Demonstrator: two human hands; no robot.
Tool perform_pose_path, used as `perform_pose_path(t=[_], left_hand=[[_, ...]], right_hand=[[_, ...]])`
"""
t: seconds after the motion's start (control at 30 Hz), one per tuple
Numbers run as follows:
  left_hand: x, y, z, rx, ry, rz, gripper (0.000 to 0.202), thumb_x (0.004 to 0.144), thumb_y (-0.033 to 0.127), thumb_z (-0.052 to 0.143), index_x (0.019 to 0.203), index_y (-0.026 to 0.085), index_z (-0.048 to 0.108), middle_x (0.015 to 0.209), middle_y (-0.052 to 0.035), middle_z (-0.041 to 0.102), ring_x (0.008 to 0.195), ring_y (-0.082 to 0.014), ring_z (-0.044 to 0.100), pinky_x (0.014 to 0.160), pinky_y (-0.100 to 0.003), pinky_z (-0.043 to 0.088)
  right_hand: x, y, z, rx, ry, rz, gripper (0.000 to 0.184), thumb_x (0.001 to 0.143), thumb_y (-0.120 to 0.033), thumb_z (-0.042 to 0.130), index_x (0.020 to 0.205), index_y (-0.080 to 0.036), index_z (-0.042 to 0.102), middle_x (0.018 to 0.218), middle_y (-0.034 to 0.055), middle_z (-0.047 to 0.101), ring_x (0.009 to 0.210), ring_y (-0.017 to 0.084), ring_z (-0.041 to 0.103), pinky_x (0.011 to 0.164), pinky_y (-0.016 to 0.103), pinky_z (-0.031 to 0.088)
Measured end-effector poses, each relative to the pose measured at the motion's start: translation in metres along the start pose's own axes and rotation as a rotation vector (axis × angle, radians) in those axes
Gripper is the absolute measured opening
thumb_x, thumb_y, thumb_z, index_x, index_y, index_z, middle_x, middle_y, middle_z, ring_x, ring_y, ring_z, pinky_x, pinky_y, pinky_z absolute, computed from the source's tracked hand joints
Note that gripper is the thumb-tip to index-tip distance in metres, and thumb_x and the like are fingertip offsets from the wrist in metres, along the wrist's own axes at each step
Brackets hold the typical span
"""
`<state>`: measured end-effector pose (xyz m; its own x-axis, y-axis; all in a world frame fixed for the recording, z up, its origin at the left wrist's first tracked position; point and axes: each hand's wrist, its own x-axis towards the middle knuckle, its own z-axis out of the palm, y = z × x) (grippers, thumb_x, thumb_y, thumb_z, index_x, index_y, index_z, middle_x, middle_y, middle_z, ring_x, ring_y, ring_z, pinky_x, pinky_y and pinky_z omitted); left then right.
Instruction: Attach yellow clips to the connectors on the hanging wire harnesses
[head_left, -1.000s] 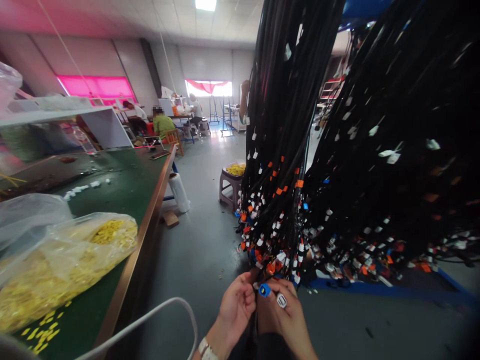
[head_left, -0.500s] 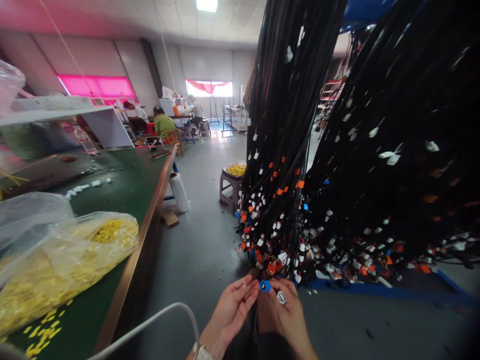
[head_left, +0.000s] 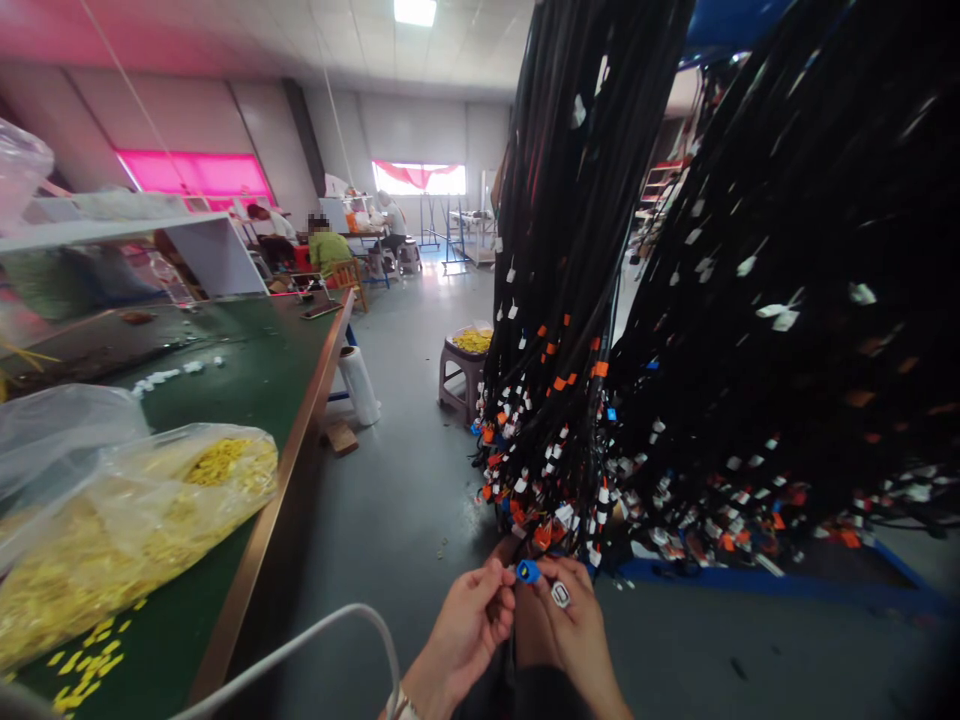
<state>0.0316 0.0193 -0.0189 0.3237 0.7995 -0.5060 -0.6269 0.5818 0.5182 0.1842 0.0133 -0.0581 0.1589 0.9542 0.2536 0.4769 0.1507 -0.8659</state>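
My right hand (head_left: 577, 615) is closed around a blue connector (head_left: 528, 571), which sticks out toward the left with a bit of yellow in its opening. A white connector (head_left: 560, 594) with a dark outline on its face also sits among those fingers. Close by on the left, my left hand (head_left: 474, 622) has its thumb and forefinger pinched together beside the blue connector's open end. What is between these fingertips is too small to make out. Just beyond both hands hangs a thick bundle of black cables (head_left: 562, 300), ending in many white, orange and blue connectors.
A second cable bundle (head_left: 787, 300) hangs at the right above a blue tray edge (head_left: 795, 590). On the left, a green-topped bench (head_left: 262, 350) carries a plastic bag of yellow parts (head_left: 150, 530). A white cable (head_left: 315, 635) arches low in front. A stool (head_left: 457, 375) stands ahead; people sit farther back.
The fingers of my left hand have curled in from a looser, more open pose into a pinch beside the blue connector. My right hand and its connectors have barely shifted.
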Motion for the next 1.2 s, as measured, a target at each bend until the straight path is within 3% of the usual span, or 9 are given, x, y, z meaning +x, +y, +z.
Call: perform_pose_path(t=[0.17, 0.27, 0.5, 0.67, 0.87, 1.07, 1.2], left_hand=[[-0.007, 0.002, 0.004, 0.031, -0.104, -0.019, 0.021, 0.077, 0.023, 0.065, 0.085, 0.004, 0.065, 0.071, -0.0112, 0.067, 0.056, -0.0117, 0.063, 0.052, -0.018, 0.052], [-0.009, 0.003, 0.005, 0.018, -0.114, -0.008, 0.017, 0.075, 0.017, 0.065, 0.087, 0.005, 0.063, 0.077, -0.013, 0.068, 0.061, -0.0135, 0.065, 0.056, -0.02, 0.053], [-0.008, -0.002, 0.003, 0.05, -0.128, 0.003, 0.017, 0.075, 0.022, 0.068, 0.079, 0.011, 0.056, 0.073, -0.0093, 0.067, 0.057, -0.0111, 0.062, 0.052, -0.019, 0.05], [-0.007, -0.011, -0.001, 0.16, -0.159, 0.035, 0.021, 0.068, 0.021, 0.074, 0.074, 0.009, 0.058, 0.06, -0.0011, 0.059, 0.046, -0.0051, 0.052, 0.045, -0.015, 0.042], [-0.011, -0.013, 0.002, 0.256, -0.112, 0.016, 0.03, 0.061, 0.026, 0.077, 0.076, 0.008, 0.059, 0.066, -0.0053, 0.063, 0.05, -0.0088, 0.056, 0.05, -0.02, 0.046], [-0.009, -0.014, 0.006, 0.384, -0.064, 0.103, 0.037, 0.061, 0.04, 0.075, 0.073, 0.009, 0.058, 0.064, -0.004, 0.061, 0.047, -0.0086, 0.052, 0.046, -0.02, 0.042], [-0.005, -0.014, 0.007, 0.536, -0.028, 0.21, 0.035, 0.063, 0.042, 0.072, 0.073, 0.01, 0.061, 0.051, 0.0035, 0.051, 0.04, -0.0045, 0.038, 0.04, -0.017, 0.029]], right_hand=[[-0.001, 0.0, -0.001, 0.016, -0.005, 0.005, 0.026, 0.082, -0.046, 0.052, 0.085, -0.027, 0.07, 0.088, 0.0068, 0.064, 0.09, 0.024, 0.056, 0.081, 0.038, 0.046], [-0.001, 0.001, 0.0, 0.017, -0.013, 0.009, 0.025, 0.082, -0.045, 0.053, 0.086, -0.027, 0.069, 0.089, 0.0068, 0.064, 0.09, 0.024, 0.056, 0.082, 0.039, 0.045], [-0.001, -0.002, -0.001, 0.025, -0.008, 0.025, 0.025, 0.082, -0.045, 0.053, 0.085, -0.026, 0.069, 0.089, 0.0072, 0.064, 0.092, 0.025, 0.055, 0.083, 0.039, 0.045], [-0.002, 0.002, -0.002, 0.006, -0.007, 0.021, 0.025, 0.081, -0.045, 0.055, 0.085, -0.026, 0.069, 0.089, 0.007, 0.065, 0.093, 0.025, 0.056, 0.083, 0.039, 0.045], [-0.004, 0.007, -0.001, -0.003, 0.011, 0.01, 0.026, 0.082, -0.044, 0.053, 0.088, -0.025, 0.069, 0.092, 0.0075, 0.064, 0.093, 0.024, 0.056, 0.084, 0.039, 0.045], [-0.003, 0.0, 0.0, -0.015, 0.02, -0.012, 0.027, 0.081, -0.045, 0.054, 0.088, -0.025, 0.07, 0.09, 0.0079, 0.066, 0.091, 0.024, 0.057, 0.082, 0.038, 0.047], [-0.003, -0.003, 0.0, -0.016, 0.021, -0.019, 0.027, 0.081, -0.046, 0.053, 0.088, -0.025, 0.07, 0.088, 0.0074, 0.066, 0.09, 0.024, 0.058, 0.081, 0.039, 0.047]])
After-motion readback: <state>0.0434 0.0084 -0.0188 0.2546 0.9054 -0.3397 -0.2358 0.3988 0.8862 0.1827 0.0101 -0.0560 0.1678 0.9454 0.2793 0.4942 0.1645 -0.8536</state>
